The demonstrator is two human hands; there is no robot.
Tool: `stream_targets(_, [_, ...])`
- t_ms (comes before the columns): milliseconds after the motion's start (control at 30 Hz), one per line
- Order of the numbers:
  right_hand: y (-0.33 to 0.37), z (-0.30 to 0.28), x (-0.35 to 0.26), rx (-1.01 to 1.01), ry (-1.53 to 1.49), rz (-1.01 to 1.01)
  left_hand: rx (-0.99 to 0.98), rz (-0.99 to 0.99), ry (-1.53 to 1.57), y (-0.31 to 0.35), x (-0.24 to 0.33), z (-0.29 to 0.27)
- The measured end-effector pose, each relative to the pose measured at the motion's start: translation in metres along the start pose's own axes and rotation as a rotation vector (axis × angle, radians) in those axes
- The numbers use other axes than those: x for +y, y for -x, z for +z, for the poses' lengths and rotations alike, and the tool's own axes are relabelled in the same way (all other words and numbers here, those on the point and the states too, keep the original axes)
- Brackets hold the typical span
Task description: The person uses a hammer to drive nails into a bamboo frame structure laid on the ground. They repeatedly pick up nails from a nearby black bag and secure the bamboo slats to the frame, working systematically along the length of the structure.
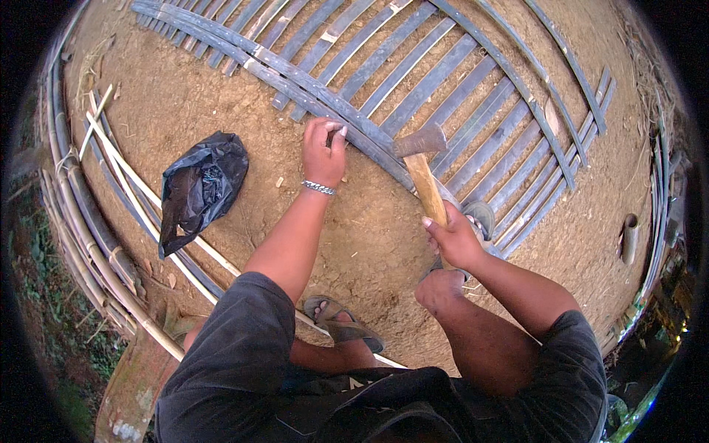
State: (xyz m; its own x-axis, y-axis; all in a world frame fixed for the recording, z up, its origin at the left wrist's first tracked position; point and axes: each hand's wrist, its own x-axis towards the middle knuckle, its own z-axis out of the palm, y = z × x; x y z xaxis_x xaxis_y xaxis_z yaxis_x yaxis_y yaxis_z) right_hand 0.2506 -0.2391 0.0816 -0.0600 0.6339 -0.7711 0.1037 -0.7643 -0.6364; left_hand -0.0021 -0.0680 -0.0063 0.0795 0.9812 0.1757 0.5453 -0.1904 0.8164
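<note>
My right hand (pixel 456 238) is wrapped round the wooden handle of a hatchet (pixel 424 181). The hatchet's rusty metal head is raised over the near rail of a slatted bamboo panel (pixel 425 92), which lies on the ground. To the left, my left hand (pixel 325 153) is closed in a pinch against that same double rail (pixel 295 83). Something small and dark shows at its fingertips, too small to name. A silvery chain bracelet (pixel 317 187) circles my left wrist.
An open black plastic bag (pixel 210 181) lies left of my left hand. Pale split strips (pixel 136 181) and several bamboo poles (pixel 88 229) run along the left. My sandalled feet stand close by, one beside the panel. A short bamboo tube (pixel 629 240) lies at the right.
</note>
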Motion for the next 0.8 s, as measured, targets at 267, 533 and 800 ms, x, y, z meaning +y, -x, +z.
stream_targets(267, [-0.001,-0.001,-0.001,-0.011,-0.025,0.000,-0.083,0.076,-0.128,0.000,0.002,-0.005])
stream_targets(533, [0.000,0.002,-0.002,0.004,0.042,0.011,-0.136,0.155,-0.260,-0.001,0.004,-0.005])
stream_targets(800, [-0.005,0.003,0.006,0.000,0.197,-0.116,-0.100,0.155,-0.282,-0.005,0.005,-0.003])
